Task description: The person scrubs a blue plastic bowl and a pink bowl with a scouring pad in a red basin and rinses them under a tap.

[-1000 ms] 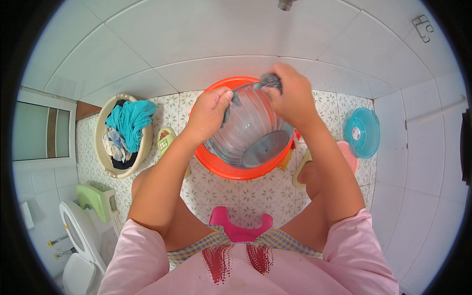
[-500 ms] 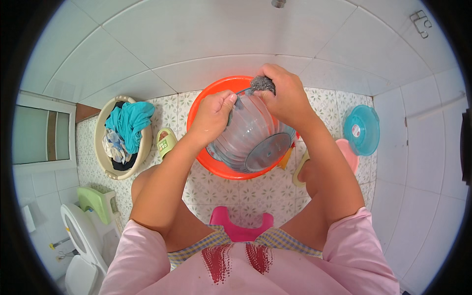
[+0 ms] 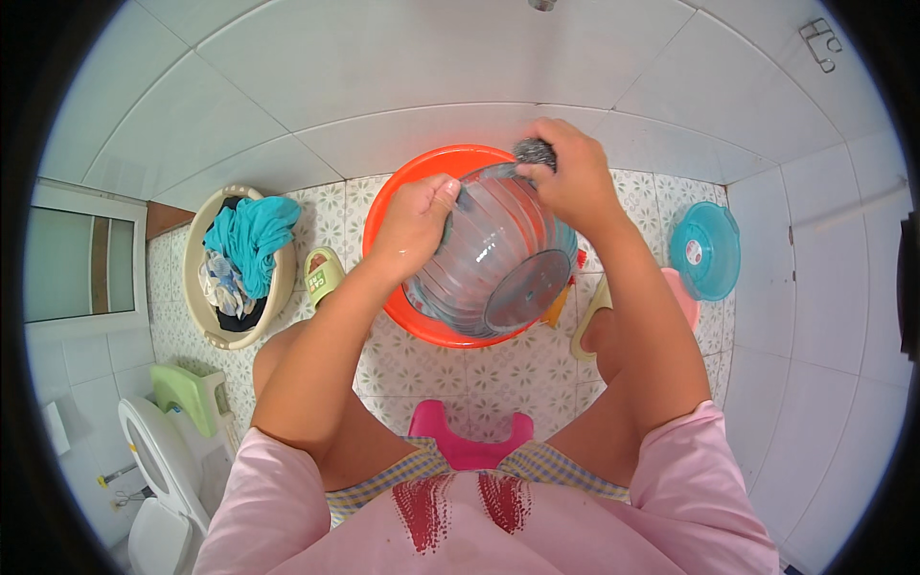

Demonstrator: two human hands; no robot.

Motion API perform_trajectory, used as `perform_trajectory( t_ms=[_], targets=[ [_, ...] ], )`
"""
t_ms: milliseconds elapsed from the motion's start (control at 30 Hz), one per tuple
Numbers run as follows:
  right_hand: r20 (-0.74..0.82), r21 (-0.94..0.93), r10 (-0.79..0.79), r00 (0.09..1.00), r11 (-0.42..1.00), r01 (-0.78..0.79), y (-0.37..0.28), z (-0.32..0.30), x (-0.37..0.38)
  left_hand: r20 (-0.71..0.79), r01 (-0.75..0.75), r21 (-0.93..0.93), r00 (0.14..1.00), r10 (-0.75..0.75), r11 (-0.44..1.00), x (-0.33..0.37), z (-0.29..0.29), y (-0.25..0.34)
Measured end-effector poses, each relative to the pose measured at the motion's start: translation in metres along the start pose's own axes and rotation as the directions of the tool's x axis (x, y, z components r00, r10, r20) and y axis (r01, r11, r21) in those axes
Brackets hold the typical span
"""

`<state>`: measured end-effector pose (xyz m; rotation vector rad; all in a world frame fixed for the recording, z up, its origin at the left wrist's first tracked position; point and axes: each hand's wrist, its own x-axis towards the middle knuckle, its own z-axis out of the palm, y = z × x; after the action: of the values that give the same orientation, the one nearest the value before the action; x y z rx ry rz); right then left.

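Note:
A clear, ribbed plastic basin (image 3: 494, 225) is tilted on its side over a larger orange-red basin (image 3: 450, 155), its round grey-tinted bottom turned toward me. My left hand (image 3: 412, 225) grips its rim at the upper left, thumb on top and the other fingers mostly hidden. In my right hand (image 3: 575, 177) is a grey steel wool scourer (image 3: 534, 151), held closed between thumb and fingers at the clear basin's upper right rim. Some drops or wet shine show on the clear plastic.
Left stands a beige laundry basket (image 3: 194, 287) with teal cloth (image 3: 251, 235) and other clothes. A blue basin (image 3: 714, 251) and a pink one (image 3: 682, 299) are at right. Green slippers (image 3: 324, 276) flank the orange-red basin. A pink stool (image 3: 470, 454) is below me; a toilet (image 3: 144, 450) stands lower left.
My right hand has slid the scourer rightward along the rim, away from my left hand. The clear basin has shifted slightly to the right, while my left hand keeps its grip.

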<state>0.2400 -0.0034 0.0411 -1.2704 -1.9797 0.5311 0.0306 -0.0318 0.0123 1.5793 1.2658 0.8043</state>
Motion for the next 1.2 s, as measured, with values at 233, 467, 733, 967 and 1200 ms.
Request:
perform_trajectory(
  t_ms=[233,467,733,967,1200],
  targets=[
    [0.022,-0.063,-0.064,0.998,0.996,0.066,-0.011,0.008,-0.001,0.08,0.031,-0.035,0.996,-0.028,0.999,0.0,-0.001,0.001],
    [0.393,0.074,0.228,0.891,0.958,-0.278,-0.007,-0.007,-0.004,0.325,0.322,-0.308,0.92,-0.22,0.895,-0.01,-0.013,0.032],
    [0.254,0.027,0.28,0.926,0.955,-0.296,0.003,-0.028,0.001,0.429,0.29,-0.456,0.9,-0.078,0.841,-0.007,-0.043,0.005],
    [0.065,0.017,0.218,0.974,0.976,-0.219,0.005,-0.021,0.002,0.159,0.165,-0.427,0.982,-0.106,0.889,-0.006,-0.03,0.006],
    [-0.05,-0.064,-0.085,0.995,0.995,0.082,-0.021,0.005,0.0,0.171,0.135,-0.292,0.981,-0.088,0.947,-0.001,-0.013,0.003]
  ],
)
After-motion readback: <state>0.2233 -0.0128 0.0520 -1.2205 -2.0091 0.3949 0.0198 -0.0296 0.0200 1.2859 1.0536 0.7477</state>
